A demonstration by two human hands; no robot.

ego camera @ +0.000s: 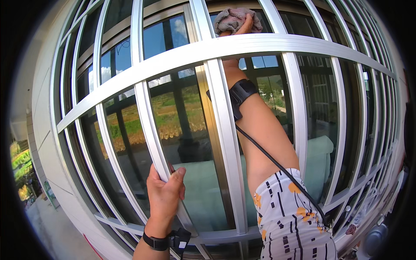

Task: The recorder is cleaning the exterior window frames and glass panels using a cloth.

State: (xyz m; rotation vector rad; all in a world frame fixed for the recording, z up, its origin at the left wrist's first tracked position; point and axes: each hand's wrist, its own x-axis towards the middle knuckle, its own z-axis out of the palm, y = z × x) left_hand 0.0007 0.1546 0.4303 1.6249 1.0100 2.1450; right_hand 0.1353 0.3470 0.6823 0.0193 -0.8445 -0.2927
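White metal window bars [221, 143] stand in front of a sliding glass window [182, 130]. My left hand [165, 188] is wrapped around one upright bar at the lower middle. My right arm reaches between the bars, and my right hand [243, 27] holds a crumpled grey-pink cloth [232, 20] above the wide crossbar [247, 44], near the upper glass; whether the cloth touches the glass I cannot tell. The crossbar hides part of this hand. Black straps with devices sit on both wrists, and a black cable [276, 159] runs along the right forearm.
A lower crossbar [221, 236] runs under the panes. Behind the glass is a pale green covered shape [317, 162]. A white wall [48, 130] borders the bars at left, above a paved floor [58, 227]. Assorted items, including a blue-grey object [375, 237], lie at lower right.
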